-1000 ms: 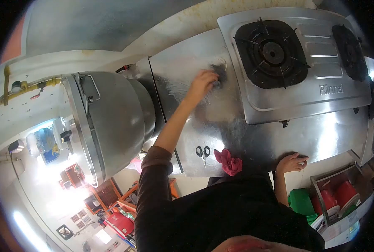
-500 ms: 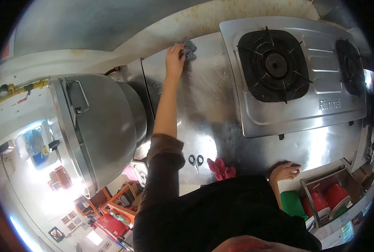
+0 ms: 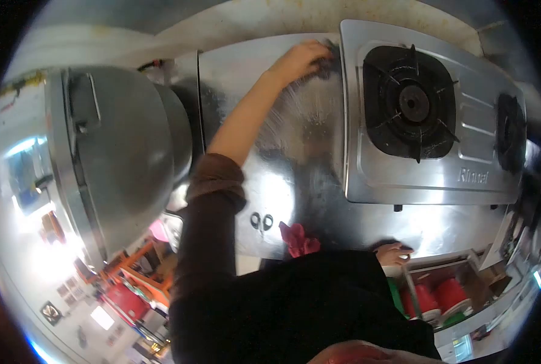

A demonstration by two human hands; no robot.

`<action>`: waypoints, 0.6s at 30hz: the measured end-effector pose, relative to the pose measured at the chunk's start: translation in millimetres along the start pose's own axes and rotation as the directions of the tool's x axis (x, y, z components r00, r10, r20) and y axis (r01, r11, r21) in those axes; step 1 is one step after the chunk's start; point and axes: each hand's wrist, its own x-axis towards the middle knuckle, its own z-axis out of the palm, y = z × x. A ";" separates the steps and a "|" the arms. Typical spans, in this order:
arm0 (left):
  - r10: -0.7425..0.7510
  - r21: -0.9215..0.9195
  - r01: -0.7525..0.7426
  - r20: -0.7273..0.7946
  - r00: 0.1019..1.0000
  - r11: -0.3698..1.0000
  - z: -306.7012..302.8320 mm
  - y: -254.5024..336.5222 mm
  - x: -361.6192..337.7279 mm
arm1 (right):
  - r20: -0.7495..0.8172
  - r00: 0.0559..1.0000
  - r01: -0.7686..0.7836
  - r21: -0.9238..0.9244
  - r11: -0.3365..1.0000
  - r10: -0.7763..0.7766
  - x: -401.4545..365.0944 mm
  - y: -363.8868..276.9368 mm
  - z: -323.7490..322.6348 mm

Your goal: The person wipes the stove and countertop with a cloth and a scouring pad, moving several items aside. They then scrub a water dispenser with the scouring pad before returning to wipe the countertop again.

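Note:
My left hand (image 3: 307,59) reaches to the far side of the stainless-steel counter (image 3: 307,145) and is closed on a grey scouring pad (image 3: 329,59). It presses the pad on the metal beside the stove's left edge; the pad is partly hidden by my fingers and blurred. Streaks and pale specks mark the surface around it. My right hand (image 3: 394,253) rests at the counter's near edge, fingers loosely stretched, apparently holding nothing. Between my arms, near my body, lie scissors (image 3: 262,221) with black handles and a crumpled pink cloth or glove (image 3: 299,239).
A two-burner gas stove (image 3: 367,173) stands on the counter's right side, with a black pan support (image 3: 411,103) around the nearer burner. At left is a large rounded metal vessel (image 3: 128,139). Below right, a box (image 3: 411,285) holds red containers. Orange shelving (image 3: 155,267) stands lower left.
My left hand has moved right with the scouring pad, up to the stove's edge. The camera view has shifted, so the stove appears farther right. My right hand stays by the near edge.

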 end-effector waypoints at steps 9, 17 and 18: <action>0.041 0.094 -0.057 0.165 0.985 0.994 2.6 -10.1 0.4 | -0.058 0.995 0.086 0.008 0.996 -0.085 2.5 5.6 -1.1; 0.172 -0.050 -0.164 0.357 0.918 0.985 -13.5 -0.8 -4.2 | -0.128 0.979 0.163 0.008 0.987 -0.161 2.8 15.7 4.4; 0.169 -0.038 -0.167 0.349 0.922 0.985 -12.5 -9.4 1.6 | -0.137 0.977 0.168 0.020 0.986 -0.164 1.6 17.5 4.1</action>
